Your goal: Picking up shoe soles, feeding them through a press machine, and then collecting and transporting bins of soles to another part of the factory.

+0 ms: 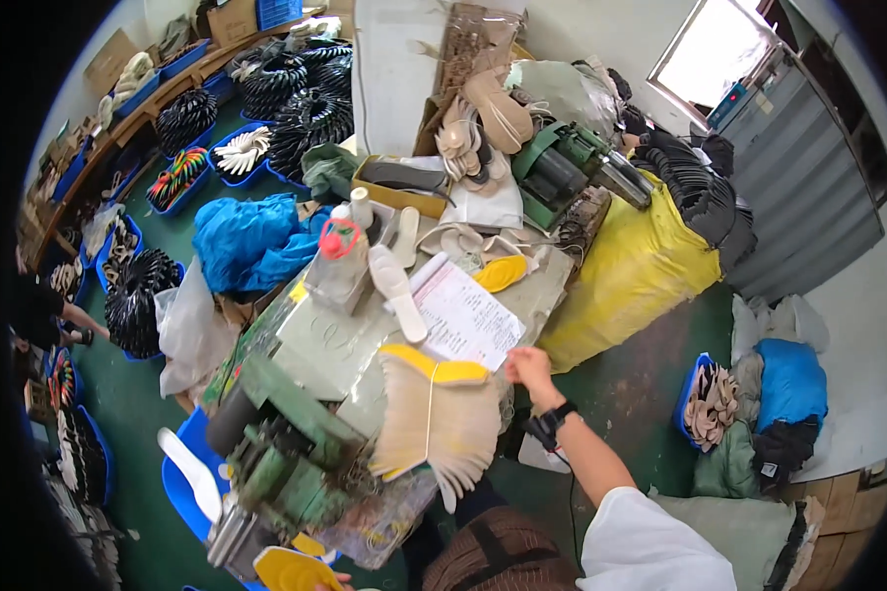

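At the bottom edge, my left hand (335, 582) is mostly cut off by the frame; its visible fingers grip a yellow insole (292, 569). My right hand (530, 368), with a dark watch on the wrist, is closed beside the lower right corner of a handwritten sheet (468, 320). Whether anything is between its fingers is hidden. In front of me on the bench lies a tied bundle of cream insoles (434, 419) with yellow on its far side. A single white insole (396, 291) rests against the sheet's left edge, and another yellow insole (501, 274) lies beyond it.
A green machine (301, 433) stands at the near left, with a second green machine (562, 163) at the far right of the bench. Bottles stand in a clear box (337, 286). A big yellow sack (631, 276) stands right; blue trays (182, 182) of shoe parts line the left floor.
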Available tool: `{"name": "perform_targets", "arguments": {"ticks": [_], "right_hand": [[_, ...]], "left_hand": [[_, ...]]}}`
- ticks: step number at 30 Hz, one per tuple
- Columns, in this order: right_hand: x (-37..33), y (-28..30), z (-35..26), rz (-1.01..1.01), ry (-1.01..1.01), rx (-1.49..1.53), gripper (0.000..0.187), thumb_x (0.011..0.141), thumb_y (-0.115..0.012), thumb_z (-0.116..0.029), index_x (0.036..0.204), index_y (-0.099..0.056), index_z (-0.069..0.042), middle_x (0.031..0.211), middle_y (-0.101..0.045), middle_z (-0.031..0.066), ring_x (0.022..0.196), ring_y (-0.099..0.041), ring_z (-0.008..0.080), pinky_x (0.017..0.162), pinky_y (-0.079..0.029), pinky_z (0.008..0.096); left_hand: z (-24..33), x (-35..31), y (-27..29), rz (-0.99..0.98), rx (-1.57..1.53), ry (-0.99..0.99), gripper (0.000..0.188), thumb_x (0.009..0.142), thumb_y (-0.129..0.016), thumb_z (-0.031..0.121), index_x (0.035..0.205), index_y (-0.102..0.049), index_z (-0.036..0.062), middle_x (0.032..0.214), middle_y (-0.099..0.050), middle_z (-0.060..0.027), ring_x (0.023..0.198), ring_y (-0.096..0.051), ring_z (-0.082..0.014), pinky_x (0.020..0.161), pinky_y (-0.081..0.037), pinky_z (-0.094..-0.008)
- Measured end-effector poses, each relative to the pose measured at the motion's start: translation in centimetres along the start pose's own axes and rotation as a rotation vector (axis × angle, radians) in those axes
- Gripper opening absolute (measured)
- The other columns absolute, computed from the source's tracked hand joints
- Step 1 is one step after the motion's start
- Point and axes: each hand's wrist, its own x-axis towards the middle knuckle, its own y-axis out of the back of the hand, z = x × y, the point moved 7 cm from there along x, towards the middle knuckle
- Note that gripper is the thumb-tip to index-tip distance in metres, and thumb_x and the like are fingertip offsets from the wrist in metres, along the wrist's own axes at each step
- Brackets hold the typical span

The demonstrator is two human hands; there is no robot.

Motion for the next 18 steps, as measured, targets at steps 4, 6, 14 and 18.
{"name": "perform_targets", "arguments": {"ticks": [4,6,14,18], "right_hand": [[13.9,1.3,1.0,0.012,-0.172,0.394,0.030,0.086,-0.057,-0.011,0.113,-0.053,0.003,0.102,-0.060,0.0147,0.095,-0.060,0.0240,0.080,-0.051,0.0336],[19.8,0.9,2.9,0.046,-0.229,0.476,0.034,0.085,-0.060,-0.011,0.115,-0.051,0.003,0.108,-0.057,0.0155,0.104,-0.054,0.0259,0.088,-0.047,0.0355],[27.2,-3.2,3.4,0.127,-0.173,0.455,0.028,0.080,-0.068,-0.011,0.106,-0.057,-0.004,0.100,-0.060,0.0043,0.094,-0.055,0.0155,0.083,-0.042,0.0284],[21.8,-5.2,-3.6,0.261,0.299,0.119,0.031,0.086,-0.064,-0.018,0.108,-0.057,0.003,0.095,-0.063,0.0094,0.086,-0.057,0.0189,0.076,-0.044,0.0323]], "left_hand": [[-0.1,-1.0,-7.6,-0.014,0.089,0.127,0.040,0.093,-0.058,0.021,0.123,-0.048,-0.0032,0.118,-0.056,-0.0122,0.096,-0.054,-0.0203,0.082,-0.045,-0.0312],[-1.2,-1.1,-10.9,-0.102,0.048,0.199,0.045,0.092,-0.060,0.025,0.124,-0.047,-0.0032,0.118,-0.056,-0.0126,0.096,-0.055,-0.0219,0.081,-0.045,-0.0323],[3.6,-2.3,-17.6,0.126,0.220,0.238,0.044,0.090,-0.063,0.025,0.121,-0.052,-0.0044,0.114,-0.060,-0.0146,0.095,-0.057,-0.0206,0.078,-0.049,-0.0318],[-0.3,-2.0,-11.9,0.257,0.343,-0.053,0.033,0.090,-0.061,0.016,0.116,-0.056,-0.0044,0.110,-0.061,-0.0118,0.090,-0.058,-0.0169,0.074,-0.049,-0.0301]]}}
